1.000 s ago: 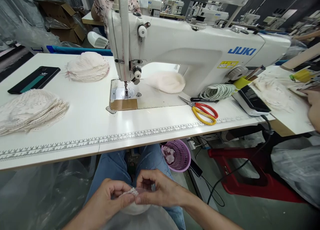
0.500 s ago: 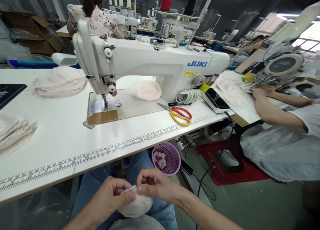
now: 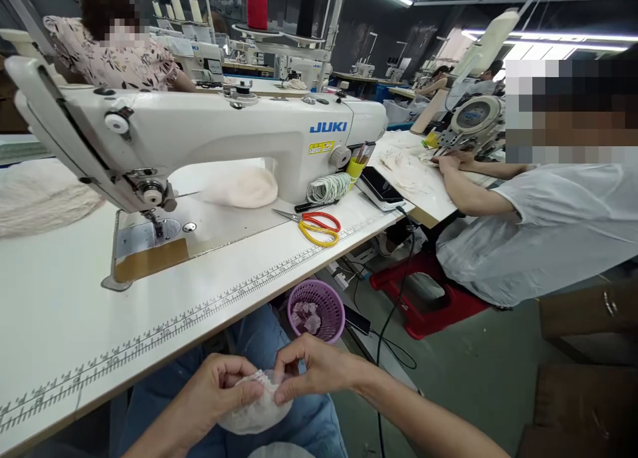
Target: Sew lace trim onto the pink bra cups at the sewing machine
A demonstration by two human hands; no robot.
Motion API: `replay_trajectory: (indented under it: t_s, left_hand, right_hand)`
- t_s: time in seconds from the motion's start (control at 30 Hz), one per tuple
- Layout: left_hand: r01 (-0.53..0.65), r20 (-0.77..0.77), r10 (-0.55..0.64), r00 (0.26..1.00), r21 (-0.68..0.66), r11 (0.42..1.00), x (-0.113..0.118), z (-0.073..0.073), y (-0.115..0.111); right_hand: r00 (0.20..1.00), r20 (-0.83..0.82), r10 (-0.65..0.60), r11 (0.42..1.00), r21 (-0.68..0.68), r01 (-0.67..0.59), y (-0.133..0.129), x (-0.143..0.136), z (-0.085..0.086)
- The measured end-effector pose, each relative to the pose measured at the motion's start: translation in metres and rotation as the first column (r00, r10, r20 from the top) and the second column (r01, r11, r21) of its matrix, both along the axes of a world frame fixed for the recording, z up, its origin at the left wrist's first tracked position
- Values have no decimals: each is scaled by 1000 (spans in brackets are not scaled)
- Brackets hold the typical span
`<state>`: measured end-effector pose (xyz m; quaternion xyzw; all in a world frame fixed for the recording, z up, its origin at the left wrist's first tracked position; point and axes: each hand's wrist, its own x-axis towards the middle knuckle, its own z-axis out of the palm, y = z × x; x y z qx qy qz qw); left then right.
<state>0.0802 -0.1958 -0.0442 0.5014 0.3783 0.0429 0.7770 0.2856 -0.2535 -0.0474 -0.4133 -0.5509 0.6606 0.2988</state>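
Observation:
Above my lap, my left hand pinches the left side of a small white cloth piece with a gathered, lacy edge. Thumb and fingers of my right hand grip the same piece at its right side, close to the left fingertips. The cloth hangs rounded below both hands. Beyond them, on the table, a white sewing machine stands with a pale cloth piece lying under its arm. Scissors with red and yellow handles rest to the right of the needle plate.
A measuring tape strip runs along the table's front edge. Under that edge is a purple basket with scraps. A cloth stack lies at left, a phone at right. A person in white works at the right beside a red stool.
The view has swung to the right, so the machine and table appear further left and more of the neighbouring person shows. Both hands keep hold of the cloth, with the right fingers slightly shifted.

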Motion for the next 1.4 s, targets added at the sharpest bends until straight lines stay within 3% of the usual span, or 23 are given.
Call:
replay_trajectory:
  t_s: [0.37, 0.57, 0.77, 0.9, 1.17, 1.4]
  left_hand:
    - [139, -37, -135, 990, 183, 973, 43, 19, 12]
    - [162, 11, -167, 986, 191, 968, 69, 19, 16]
    - [188, 60, -204, 977, 210, 960, 99, 15, 19]
    - [195, 55, -211, 976, 216, 957, 114, 16, 23]
    - [160, 114, -192, 975, 246, 956, 128, 23, 20]
    - [158, 87, -212, 973, 412, 897, 130, 25, 14]
  right_hand:
    - [986, 69, -151, 988, 46, 148, -10, 22, 8]
    - [968, 117, -221, 971, 121, 207, -12, 46, 15]
    - [962, 142, -232, 971, 85, 222, -17, 74, 30]
    - [956, 170, -239, 971, 62, 232, -21, 90, 30]
    - [938, 189, -290, 950, 176, 258, -27, 111, 27]
    - [903, 195, -383, 908, 258, 329, -32, 107, 37]
